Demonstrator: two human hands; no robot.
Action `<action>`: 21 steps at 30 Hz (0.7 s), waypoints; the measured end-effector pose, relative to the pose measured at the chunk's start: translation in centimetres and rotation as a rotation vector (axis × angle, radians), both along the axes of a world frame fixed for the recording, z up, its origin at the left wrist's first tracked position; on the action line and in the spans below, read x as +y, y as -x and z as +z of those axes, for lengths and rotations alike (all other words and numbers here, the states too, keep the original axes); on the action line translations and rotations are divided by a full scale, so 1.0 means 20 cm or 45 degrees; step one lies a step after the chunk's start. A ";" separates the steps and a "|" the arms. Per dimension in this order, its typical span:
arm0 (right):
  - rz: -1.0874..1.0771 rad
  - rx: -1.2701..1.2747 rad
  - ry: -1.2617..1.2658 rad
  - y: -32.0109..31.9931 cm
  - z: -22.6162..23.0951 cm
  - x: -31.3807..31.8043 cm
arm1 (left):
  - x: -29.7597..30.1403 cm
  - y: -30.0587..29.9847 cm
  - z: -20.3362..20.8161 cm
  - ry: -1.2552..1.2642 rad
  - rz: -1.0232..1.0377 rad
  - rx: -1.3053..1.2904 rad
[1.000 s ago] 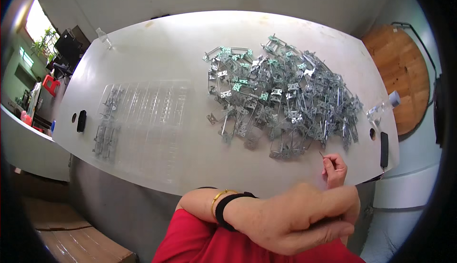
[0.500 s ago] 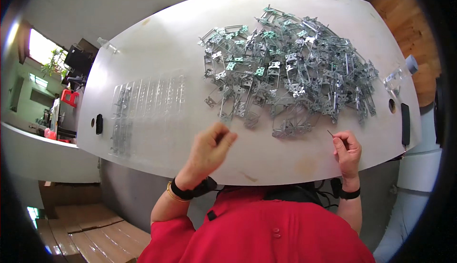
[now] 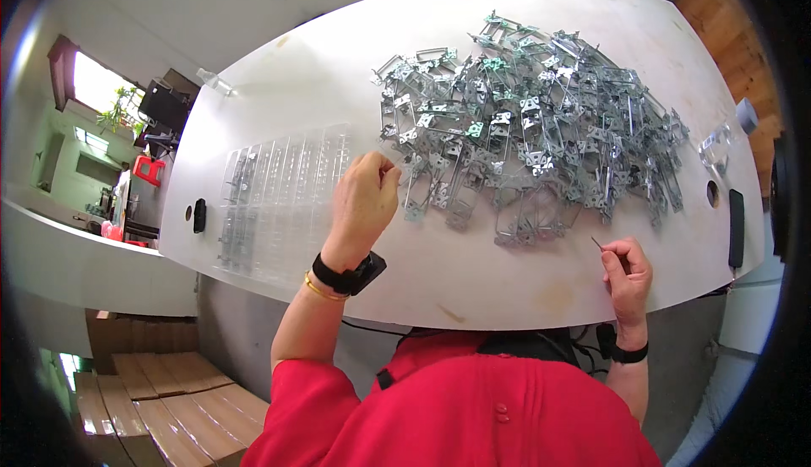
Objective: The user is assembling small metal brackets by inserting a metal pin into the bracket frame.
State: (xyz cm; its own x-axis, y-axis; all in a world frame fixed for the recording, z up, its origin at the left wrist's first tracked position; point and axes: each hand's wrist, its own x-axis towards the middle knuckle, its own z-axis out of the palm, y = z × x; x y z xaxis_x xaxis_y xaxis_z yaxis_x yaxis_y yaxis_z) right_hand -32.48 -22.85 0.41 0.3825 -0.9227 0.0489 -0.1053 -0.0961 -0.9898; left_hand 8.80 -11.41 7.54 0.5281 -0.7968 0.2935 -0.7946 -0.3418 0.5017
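A big heap of silvery metal brackets [image 3: 541, 121], plates joined by thin rods, lies tangled on the white table [image 3: 473, 290]. My left hand [image 3: 363, 201] is at the heap's left edge, fingers curled toward the thumb beside an outlying bracket. Whatever lies between those fingertips is hidden. Farther right, near the table's front edge, my right hand [image 3: 629, 279] pinches a thin dark pin-like piece [image 3: 596, 243] that sticks out up and left. Left of my left hand lies a clear plastic tray [image 3: 291, 180] with long narrow slots; its left columns hold metal parts [image 3: 239, 205].
A black bar-shaped object [image 3: 736, 229] lies at the right edge beside a round hole and a clear plastic container [image 3: 716, 148]. Another small black object [image 3: 199, 215] is at the left edge. Cardboard boxes [image 3: 169, 399] stand on the floor at lower left.
My left hand has moved away from me to the heap's left edge. My right hand still holds the thin piece. The whole view has shifted slightly.
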 end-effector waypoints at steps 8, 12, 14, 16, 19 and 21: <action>0.005 -0.001 0.022 0.01 -0.01 0.00 | -0.11 -0.09 -0.11 -0.162 0.027 0.116; 0.004 0.008 0.024 0.01 0.00 0.00 | -0.13 -0.08 -0.13 -0.148 0.009 0.155; 0.009 0.004 0.013 0.00 0.01 0.00 | -0.13 -0.10 -0.17 -0.080 -0.002 0.132; 0.011 -0.002 0.013 0.00 0.00 0.00 | -0.13 -0.11 -0.20 -0.024 0.015 0.126; 0.010 -0.015 0.025 0.00 -0.01 0.00 | -0.14 -0.13 -0.22 -0.027 -0.007 0.096; 0.009 -0.027 0.028 0.00 -0.01 0.00 | -0.14 -0.14 -0.23 -0.021 -0.025 0.092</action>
